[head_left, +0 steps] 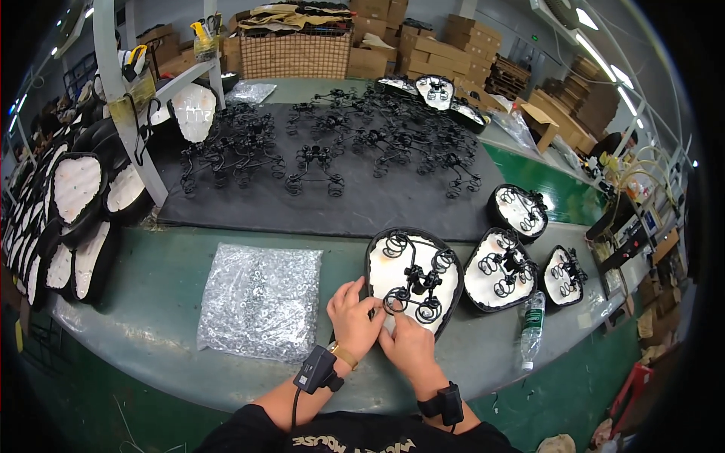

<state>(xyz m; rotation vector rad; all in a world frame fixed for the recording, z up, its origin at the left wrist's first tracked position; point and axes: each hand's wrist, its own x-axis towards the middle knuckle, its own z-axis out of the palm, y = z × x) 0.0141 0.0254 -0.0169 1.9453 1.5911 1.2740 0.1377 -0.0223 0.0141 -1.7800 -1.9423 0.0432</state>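
A wide bicycle saddle (377, 264) lies upside down in front of me, its white underside up and its rim black. On it rests a black spring frame (419, 279) with coils at its corners. My left hand (353, 321) is at the saddle's near left edge, fingers bent together beside the nearest coil. My right hand (408, 341) meets it there, fingertips closed at the same coil. Anything small between the fingers is too hidden to name. Left of my hands lies a clear plastic bag (260, 298) full of small silver metal parts.
More upturned saddles with spring frames (500, 268) stand at right, beside a water bottle (532, 332). Many loose black spring frames (313, 170) cover a dark mat (257, 208) beyond. Saddle shells (78, 185) are stacked at left, near a metal post (124, 98).
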